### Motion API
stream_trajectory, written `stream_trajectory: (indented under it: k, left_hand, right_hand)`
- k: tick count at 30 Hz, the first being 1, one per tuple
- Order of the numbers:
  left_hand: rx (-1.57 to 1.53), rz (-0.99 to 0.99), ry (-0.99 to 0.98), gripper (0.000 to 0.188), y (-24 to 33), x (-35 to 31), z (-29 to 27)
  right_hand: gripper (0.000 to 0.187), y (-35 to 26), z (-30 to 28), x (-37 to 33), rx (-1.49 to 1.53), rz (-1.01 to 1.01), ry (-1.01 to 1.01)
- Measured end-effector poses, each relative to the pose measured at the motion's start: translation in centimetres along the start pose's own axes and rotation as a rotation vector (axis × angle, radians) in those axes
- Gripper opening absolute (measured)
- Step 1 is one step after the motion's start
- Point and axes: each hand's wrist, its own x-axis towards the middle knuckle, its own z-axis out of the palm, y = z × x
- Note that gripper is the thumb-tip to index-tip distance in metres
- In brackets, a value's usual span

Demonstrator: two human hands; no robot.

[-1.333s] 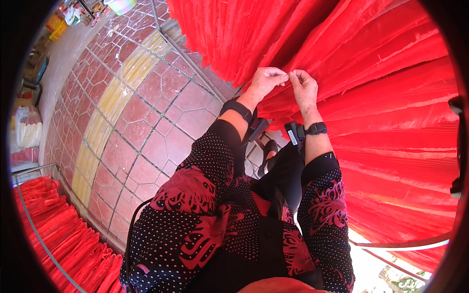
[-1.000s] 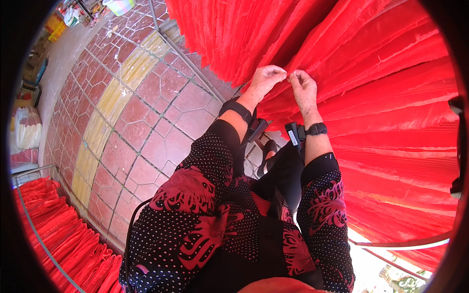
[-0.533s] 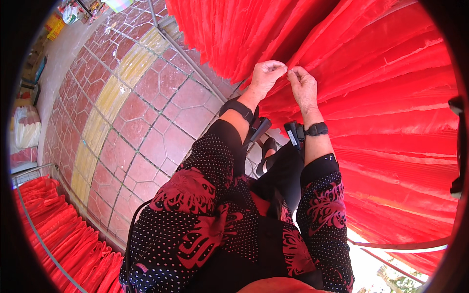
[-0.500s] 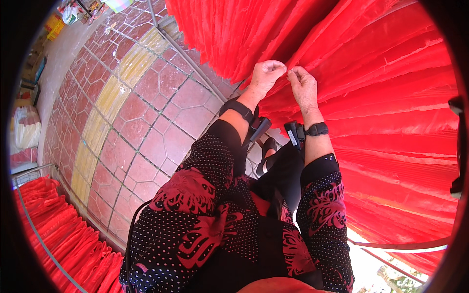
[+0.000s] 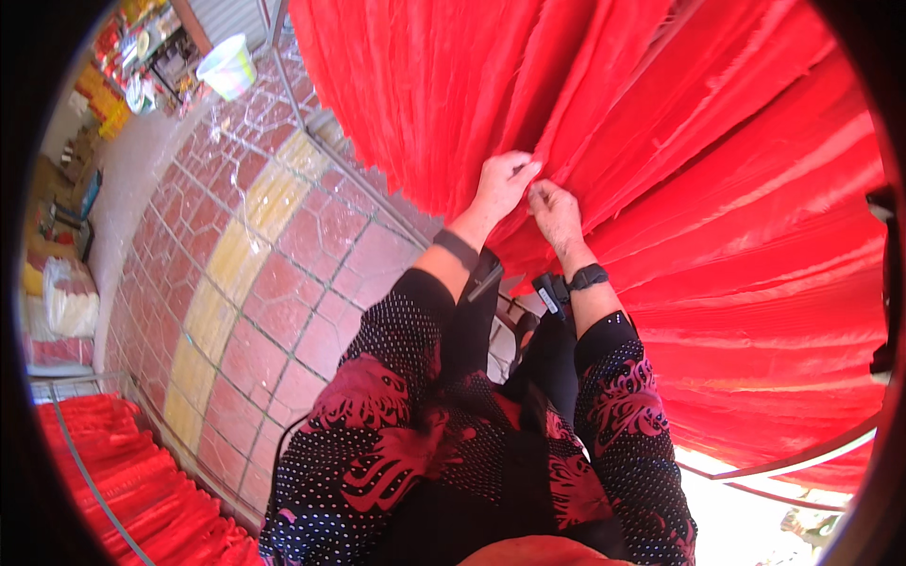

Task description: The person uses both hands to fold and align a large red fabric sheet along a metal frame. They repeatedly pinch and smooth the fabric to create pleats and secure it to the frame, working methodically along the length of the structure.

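A large spread of bright red fabric (image 5: 717, 208), hanging in many deep folds with frayed edges, fills the far and right side. At the edge of one fold my left hand (image 5: 502, 187) is closed, thumb and forefinger pinching the cloth. My right hand (image 5: 557, 215) sits just to its right and a little nearer, fingers also pinched together on the fabric. The fingertips of both hands are close together. Whatever small bit of cloth lies between them is mostly covered by the fingers. Dark straps with small black devices go round both wrists.
A thin metal rail (image 5: 363, 189) runs along the left side of the fabric. More red gathered cloth (image 5: 123, 462) lies in a metal frame at the lower left. A pale bucket (image 5: 227, 68) stands far left on the tiled floor (image 5: 274, 377). A curved bar (image 5: 802, 462) crosses the lower right.
Both hands have come nearer and slightly left, still pinching the red fabric. The view has shifted, so the bucket at the far left shows more fully.
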Motion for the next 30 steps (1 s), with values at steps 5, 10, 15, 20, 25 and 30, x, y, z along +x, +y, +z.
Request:
stream_trajectory:
  k: [5, 10, 15, 20, 25, 30]
  left_hand:
    - [-0.076, -0.125, 0.019, 0.016, 0.8, -0.3, 0.0]
    - [0.174, -0.136, -0.056, 0.009, 1.2, 0.4, -0.4]
    - [0.217, -0.072, -0.131, 0.006, 0.5, -0.3, 0.5]
    - [0.189, -0.058, -0.179, 0.006, 1.9, -0.6, 0.3]
    - [-0.268, -0.042, -0.035, 0.018, 6.4, 2.3, -0.5]
    - [-0.143, 0.06, 0.025, 0.019, 10.7, 4.9, 0.4]
  right_hand:
    - [0.026, -1.1, -0.7, 1.6, 0.088, -0.008, 0.056]
    - [0.038, -5.3, -3.4, 2.4, 0.212, -0.101, 0.136]
    - [0.033, -9.3, -5.4, 2.2, -0.195, -0.138, 0.183]
    - [0.023, -10.2, -5.9, 2.2, -0.272, -0.114, 0.22]
    - [0.02, -9.9, -6.2, 1.6, -0.202, -0.202, 0.292]
    - [0.017, -10.1, -6.3, 1.4, -0.085, -0.271, 0.303]
